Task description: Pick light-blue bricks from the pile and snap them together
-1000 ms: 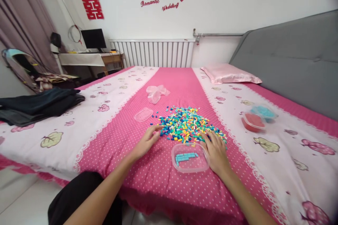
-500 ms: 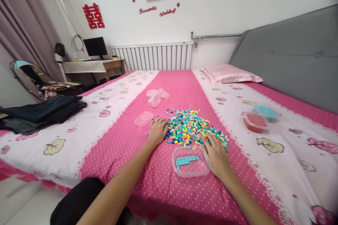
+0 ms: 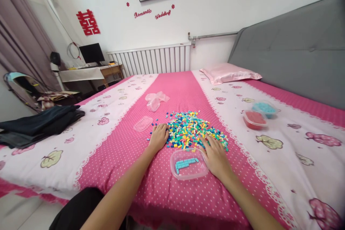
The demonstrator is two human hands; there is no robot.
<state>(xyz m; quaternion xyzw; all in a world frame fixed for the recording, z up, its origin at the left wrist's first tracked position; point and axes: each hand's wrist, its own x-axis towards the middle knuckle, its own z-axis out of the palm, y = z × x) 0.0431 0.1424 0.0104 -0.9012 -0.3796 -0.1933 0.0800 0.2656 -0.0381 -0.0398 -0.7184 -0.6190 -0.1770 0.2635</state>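
A pink bedspread point(image 3: 107, 161) lies beneath the fingers, a satin pillow point(image 3: 230, 73) well beyond. Multicoloured pellets point(image 3: 188, 129) heap at their tips; a plastic tub point(image 3: 192, 171) sits beside the right hand point(image 3: 215, 154), palm-down, fingers parted. The left hand point(image 3: 159, 137), palm-down, has them closer; any grip, I cannot tell.

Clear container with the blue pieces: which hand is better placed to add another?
Probably the right hand: it lies beside the clear container, its fingers at the pile. The left hand is at the pile's left edge, farther from the container.
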